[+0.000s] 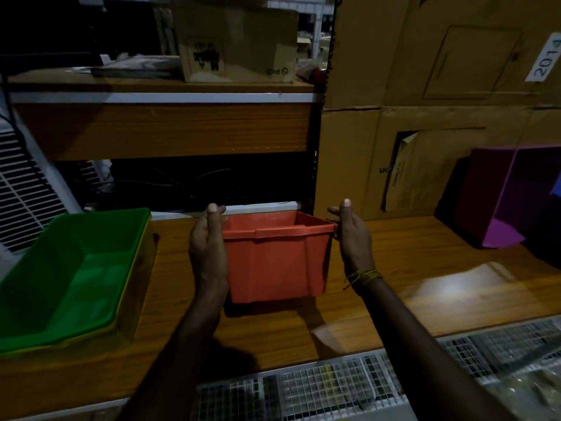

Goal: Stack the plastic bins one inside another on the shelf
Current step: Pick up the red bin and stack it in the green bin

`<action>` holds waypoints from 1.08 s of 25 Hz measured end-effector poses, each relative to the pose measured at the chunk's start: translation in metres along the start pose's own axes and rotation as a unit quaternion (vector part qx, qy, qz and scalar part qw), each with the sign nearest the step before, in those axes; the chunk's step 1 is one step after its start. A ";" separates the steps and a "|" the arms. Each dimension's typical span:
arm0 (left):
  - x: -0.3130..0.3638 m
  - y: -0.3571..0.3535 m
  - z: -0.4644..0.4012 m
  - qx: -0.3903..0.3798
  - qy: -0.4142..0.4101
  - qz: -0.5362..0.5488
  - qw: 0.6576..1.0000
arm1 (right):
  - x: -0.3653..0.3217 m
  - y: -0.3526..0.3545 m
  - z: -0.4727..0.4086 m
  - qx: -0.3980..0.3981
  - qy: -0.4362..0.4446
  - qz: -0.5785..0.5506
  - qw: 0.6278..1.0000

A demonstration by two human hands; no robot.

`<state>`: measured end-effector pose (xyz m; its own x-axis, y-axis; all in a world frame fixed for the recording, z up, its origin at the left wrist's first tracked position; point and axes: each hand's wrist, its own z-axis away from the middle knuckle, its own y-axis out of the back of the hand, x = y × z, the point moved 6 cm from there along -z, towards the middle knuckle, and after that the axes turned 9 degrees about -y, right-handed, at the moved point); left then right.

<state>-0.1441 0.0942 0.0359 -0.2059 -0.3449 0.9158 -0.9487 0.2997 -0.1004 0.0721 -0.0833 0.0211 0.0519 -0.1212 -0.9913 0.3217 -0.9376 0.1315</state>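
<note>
An orange plastic bin stands upright in the middle of the wooden shelf. My left hand presses flat against its left side and my right hand against its right side, so both hands hold it. At the left, a green bin sits nested inside a yellow bin, open side up. A purple bin lies tipped on its side at the far right of the shelf.
Large cardboard boxes stand behind the shelf at right. An upper wooden shelf with a small carton hangs above. A white vent grille is at the left, wire mesh below the front edge.
</note>
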 end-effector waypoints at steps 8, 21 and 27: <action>-0.039 0.010 0.015 -0.045 0.076 -0.039 0.995 | 0.033 0.000 0.017 -0.026 -0.062 0.008 0.998; -0.079 0.016 0.053 -0.106 0.084 -0.229 0.964 | 0.082 -0.006 0.052 -0.033 -0.115 0.047 0.992; -0.079 0.006 0.054 -0.131 0.034 -0.360 0.923 | 0.089 -0.017 0.050 -0.032 -0.038 0.140 0.989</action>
<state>-0.1463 0.0756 -0.0581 0.4800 -0.4851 0.7309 -0.7408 0.2221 0.6340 0.0236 -0.0943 -0.0700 0.0765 -0.3992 -0.9137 0.3650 -0.8415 0.3983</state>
